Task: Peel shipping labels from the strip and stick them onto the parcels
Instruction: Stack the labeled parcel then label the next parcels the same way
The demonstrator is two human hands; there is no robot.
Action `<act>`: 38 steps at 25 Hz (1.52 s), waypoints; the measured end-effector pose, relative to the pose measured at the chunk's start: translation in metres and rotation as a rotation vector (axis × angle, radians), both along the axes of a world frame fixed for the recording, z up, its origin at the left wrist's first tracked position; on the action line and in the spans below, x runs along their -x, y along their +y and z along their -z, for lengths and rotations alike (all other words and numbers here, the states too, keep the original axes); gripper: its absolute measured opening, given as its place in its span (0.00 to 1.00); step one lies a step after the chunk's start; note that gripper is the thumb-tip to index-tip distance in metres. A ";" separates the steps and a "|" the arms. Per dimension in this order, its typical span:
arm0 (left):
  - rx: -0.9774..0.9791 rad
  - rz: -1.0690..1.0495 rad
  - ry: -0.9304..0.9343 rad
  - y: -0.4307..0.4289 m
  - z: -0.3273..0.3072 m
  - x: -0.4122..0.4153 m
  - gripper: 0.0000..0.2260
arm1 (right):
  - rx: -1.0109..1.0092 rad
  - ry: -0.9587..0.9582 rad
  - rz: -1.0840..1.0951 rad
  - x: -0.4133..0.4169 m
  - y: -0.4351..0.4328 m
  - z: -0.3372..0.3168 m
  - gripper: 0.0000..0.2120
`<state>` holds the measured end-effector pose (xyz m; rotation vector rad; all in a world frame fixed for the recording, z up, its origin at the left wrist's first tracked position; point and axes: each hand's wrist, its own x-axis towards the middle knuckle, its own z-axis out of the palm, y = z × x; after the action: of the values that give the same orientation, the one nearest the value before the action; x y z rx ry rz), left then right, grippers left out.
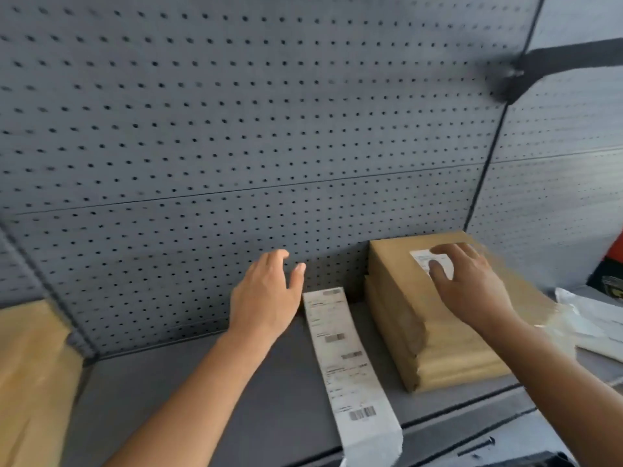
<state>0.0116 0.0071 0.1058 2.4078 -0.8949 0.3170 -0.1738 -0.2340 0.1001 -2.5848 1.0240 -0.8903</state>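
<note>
A stack of brown paper parcels point(401, 298) sits on the grey shelf at the right. On the top parcel lies a white shipping label point(423, 258), and my right hand point(472, 291) rests flat on it with its fingers spread. The long white strip of labels point(344, 358) lies on the shelf to the left of the stack and runs toward me past the front edge. My left hand point(266, 294) hovers open just left of the strip's far end, holding nothing.
A grey pegboard wall point(236, 129) rises behind the shelf point(269, 399). Another brown parcel point(30, 375) fills the left corner. Crumpled white backing paper point(593, 321) lies right of the stack, with a red and black object point(610, 264) behind it.
</note>
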 end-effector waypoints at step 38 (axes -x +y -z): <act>0.723 -0.762 0.700 0.496 0.044 -0.087 0.19 | -1.353 0.082 -0.675 -0.267 0.476 0.051 0.15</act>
<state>0.0984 0.5026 0.0614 1.8328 0.4173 0.0277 0.0928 0.2415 0.0494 -1.5359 0.3876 0.1341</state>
